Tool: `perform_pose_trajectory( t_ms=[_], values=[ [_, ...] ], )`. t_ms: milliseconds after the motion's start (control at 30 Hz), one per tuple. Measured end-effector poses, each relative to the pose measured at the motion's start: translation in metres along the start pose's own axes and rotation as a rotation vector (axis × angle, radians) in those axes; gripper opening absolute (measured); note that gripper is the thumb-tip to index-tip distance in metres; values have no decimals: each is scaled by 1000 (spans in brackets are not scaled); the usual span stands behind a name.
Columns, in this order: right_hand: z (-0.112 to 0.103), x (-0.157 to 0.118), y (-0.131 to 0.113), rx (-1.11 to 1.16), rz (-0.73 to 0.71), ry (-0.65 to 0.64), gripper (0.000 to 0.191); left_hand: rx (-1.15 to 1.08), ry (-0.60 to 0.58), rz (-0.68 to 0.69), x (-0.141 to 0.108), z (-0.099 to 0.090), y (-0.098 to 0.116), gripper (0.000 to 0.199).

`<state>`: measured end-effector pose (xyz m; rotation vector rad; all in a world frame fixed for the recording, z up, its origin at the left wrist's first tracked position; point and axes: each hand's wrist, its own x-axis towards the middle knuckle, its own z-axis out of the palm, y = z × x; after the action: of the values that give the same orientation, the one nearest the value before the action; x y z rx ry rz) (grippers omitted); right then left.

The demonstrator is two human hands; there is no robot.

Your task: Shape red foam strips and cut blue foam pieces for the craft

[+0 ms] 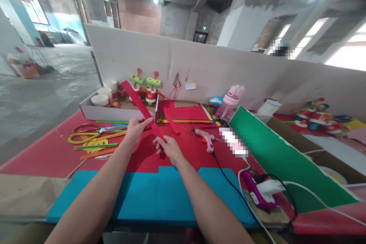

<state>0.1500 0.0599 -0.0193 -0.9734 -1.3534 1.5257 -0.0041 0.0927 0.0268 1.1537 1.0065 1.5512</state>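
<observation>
A long red paper strip [136, 99] slants up to the left above the red-covered table. My left hand [137, 129] pinches it near its middle between thumb and fingers. Lower down, my right hand [168, 148] has its thumb and fingers closed on the strip's near end. Another red strip [171, 121] lies behind my hands, close to a stack of red sheets [188, 113]. To the right of my right hand rests a pink glue gun [206, 138] with a black cord. Scissors with yellow handles [85, 136] lie left of my left hand among coloured strips.
Blue sheets [154, 198] cover the table's front edge. A box [111, 113] at back left holds paper cups and figures. A pink bottle [231, 101], a green panel [274, 152] and a purple power strip [259, 190] with cables stand right. A white partition [200, 61] closes the back.
</observation>
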Motion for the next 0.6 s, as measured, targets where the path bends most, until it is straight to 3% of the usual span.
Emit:
perform_pose_trajectory(
  t_ms=[600],
  values=[
    [3,-6,-7,113,-12,-40,44,5,-39,3,-1,2,-1,31]
  ],
)
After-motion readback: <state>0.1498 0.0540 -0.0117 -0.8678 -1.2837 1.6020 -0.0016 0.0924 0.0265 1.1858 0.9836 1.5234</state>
